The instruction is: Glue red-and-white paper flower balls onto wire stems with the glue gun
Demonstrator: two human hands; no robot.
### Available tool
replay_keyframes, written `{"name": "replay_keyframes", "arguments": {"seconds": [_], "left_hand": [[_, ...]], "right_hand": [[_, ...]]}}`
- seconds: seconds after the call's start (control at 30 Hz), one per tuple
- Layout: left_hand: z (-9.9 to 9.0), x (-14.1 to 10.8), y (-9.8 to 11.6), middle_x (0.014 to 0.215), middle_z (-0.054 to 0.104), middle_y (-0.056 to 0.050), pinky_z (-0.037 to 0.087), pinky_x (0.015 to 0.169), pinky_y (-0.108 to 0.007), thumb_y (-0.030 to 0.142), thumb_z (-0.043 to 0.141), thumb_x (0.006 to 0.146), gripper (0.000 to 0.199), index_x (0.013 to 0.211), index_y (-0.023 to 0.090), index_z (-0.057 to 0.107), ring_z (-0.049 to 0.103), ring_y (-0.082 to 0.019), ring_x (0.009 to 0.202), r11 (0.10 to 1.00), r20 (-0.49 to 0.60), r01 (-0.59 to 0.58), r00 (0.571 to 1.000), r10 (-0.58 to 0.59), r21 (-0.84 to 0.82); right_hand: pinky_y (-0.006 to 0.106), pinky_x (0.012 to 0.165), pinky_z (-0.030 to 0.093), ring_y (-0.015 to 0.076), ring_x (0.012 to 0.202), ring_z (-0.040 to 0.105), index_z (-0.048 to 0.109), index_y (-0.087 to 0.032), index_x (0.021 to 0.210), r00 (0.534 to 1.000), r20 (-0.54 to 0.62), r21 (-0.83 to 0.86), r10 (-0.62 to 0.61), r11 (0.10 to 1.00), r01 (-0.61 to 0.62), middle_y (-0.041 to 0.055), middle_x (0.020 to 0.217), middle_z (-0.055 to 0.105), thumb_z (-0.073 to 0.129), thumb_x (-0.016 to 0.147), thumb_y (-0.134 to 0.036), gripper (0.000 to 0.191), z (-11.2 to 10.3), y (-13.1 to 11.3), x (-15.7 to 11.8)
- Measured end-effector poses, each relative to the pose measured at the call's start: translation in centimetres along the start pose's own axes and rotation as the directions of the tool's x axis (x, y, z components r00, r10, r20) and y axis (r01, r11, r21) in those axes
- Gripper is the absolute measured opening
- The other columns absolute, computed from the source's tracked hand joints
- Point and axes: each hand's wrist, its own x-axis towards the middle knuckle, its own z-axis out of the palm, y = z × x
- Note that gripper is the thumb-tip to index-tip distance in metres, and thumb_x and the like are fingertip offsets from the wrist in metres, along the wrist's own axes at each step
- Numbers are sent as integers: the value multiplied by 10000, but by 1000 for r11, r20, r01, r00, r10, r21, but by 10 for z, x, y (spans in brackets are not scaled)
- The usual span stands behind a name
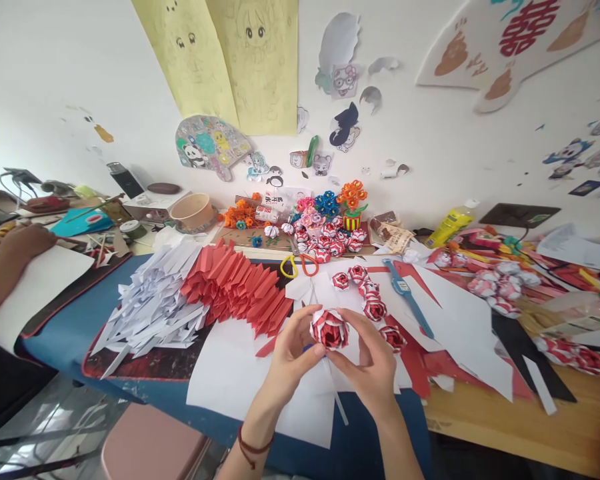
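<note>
Between my two hands is a red and white paper rose (329, 329), raised over the white paper sheets (260, 387). My left hand (296, 343) grips its left side with thumb and fingers. On the right side, my right hand (371, 353) closes round it the same way. Just behind lie scissors (300, 266) with yellow and orange handles. Several finished paper roses (374, 308) sit to the right of my hands. To the left are a heap of folded red paper strips (235, 287) and a heap of folded white paper strips (155, 293).
A blue craft knife (408, 299) lies on paper at the right, near more roses (505, 287). Paper flowers (326, 207) stand at the back beside the wall, with a yellow bottle (453, 223) to their right. Another person's hand (23, 243) rests at the far left. A pink stool (150, 443) is below.
</note>
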Motion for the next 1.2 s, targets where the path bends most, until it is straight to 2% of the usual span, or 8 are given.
{"name": "replay_keyframes", "arguments": {"seconds": [0.33, 0.57, 0.7, 0.8, 0.9, 1.0, 1.1, 1.2], "left_hand": [[2, -1, -3, 1396, 625, -97, 476, 1008, -333, 385, 769, 909, 523, 1382, 273, 577, 591, -263, 1264, 997, 51, -35, 998, 32, 64], [6, -7, -4, 1252, 676, -61, 486, 900, -287, 328, 732, 945, 377, 1293, 268, 598, 624, -189, 1093, 989, -14, -43, 999, 45, 145], [3, -11, -5, 1305, 667, -73, 494, 911, -323, 341, 710, 958, 411, 1346, 281, 588, 631, -209, 1088, 907, -29, -61, 996, 80, 417], [-8, -19, -14, 1196, 718, -74, 499, 865, -352, 331, 716, 948, 432, 1354, 261, 589, 652, -217, 957, 676, -58, -39, 991, 121, 736], [-21, -32, -29, 1143, 732, -91, 480, 857, -403, 301, 693, 956, 310, 1255, 232, 646, 659, -287, 1008, 231, -69, 20, 975, 209, 973], [-30, -43, -43, 1172, 724, -123, 462, 871, -446, 309, 672, 968, 318, 1261, 187, 640, 648, -329, 1040, -154, -15, 50, 975, 220, 987], [-32, -48, -50, 1178, 712, -160, 460, 872, -482, 337, 639, 986, 380, 1307, 135, 614, 632, -351, 1040, -335, 13, 64, 975, 223, 940], [-33, -46, -54, 1166, 704, -173, 469, 870, -489, 339, 595, 1011, 455, 1403, 113, 547, 627, -343, 1031, -369, 8, 83, 972, 237, 926]], "right_hand": [[447, 1123, 527, 303, 1311, 638, 685, -270, 1311, 925, -83, 365, 370, 875, -317, 100, 1377, 692, 798, 863, -354, 469, 15, -11, -15], [514, 1102, 535, 331, 1319, 635, 601, -275, 1420, 942, 7, 475, 337, 828, -300, 127, 1420, 664, 738, 889, -498, 592, 15, 1, -20], [519, 1071, 554, 339, 1278, 664, 632, -250, 1381, 934, 27, 444, 357, 833, -332, 142, 1367, 698, 700, 906, -529, 555, 15, 17, -30], [519, 1037, 573, 343, 1263, 672, 629, -263, 1388, 921, -24, 483, 389, 811, -331, 146, 1374, 693, 721, 894, -517, 563, 9, 26, -37], [546, 1005, 585, 357, 1257, 672, 611, -267, 1416, 907, -31, 550, 419, 765, -335, 162, 1390, 678, 718, 883, -560, 618, 0, 29, -37], [549, 1003, 584, 352, 1236, 681, 625, -258, 1401, 911, -9, 590, 412, 738, -328, 165, 1363, 692, 712, 861, -617, 655, -6, 33, -35], [523, 1007, 584, 336, 1225, 683, 607, -250, 1412, 914, -1, 588, 406, 739, -328, 154, 1308, 720, 725, 830, -653, 717, -9, 37, -33], [506, 1031, 570, 326, 1212, 689, 602, -255, 1410, 899, -13, 576, 437, 738, -350, 142, 1296, 725, 773, 785, -651, 760, -12, 41, -34]]}}
